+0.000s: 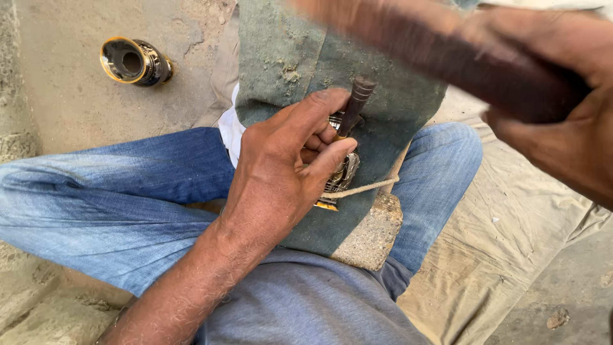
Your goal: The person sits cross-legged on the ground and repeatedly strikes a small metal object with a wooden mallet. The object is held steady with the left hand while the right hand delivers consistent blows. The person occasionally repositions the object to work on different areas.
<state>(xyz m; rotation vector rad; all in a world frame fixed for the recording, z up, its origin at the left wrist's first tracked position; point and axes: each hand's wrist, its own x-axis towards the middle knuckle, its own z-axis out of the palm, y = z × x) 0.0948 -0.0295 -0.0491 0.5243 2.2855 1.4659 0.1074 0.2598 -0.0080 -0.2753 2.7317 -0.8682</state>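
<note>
Left hand (281,172) clenched round punch (353,108), tip on engraved metal piece (341,176) lying on green cloth (300,64) over stone block (373,233). Right hand (562,96) grips blurred wooden mallet (447,51), raised. Risk: off-centre blow hits thumb; piece may skid despite cord (367,187).

I see the left hand (287,169) at frame centre pinching a punch (353,106) against a brass piece (345,172); the right hand (562,96), upper right, grips a blurred wooden stick (447,48).
</note>
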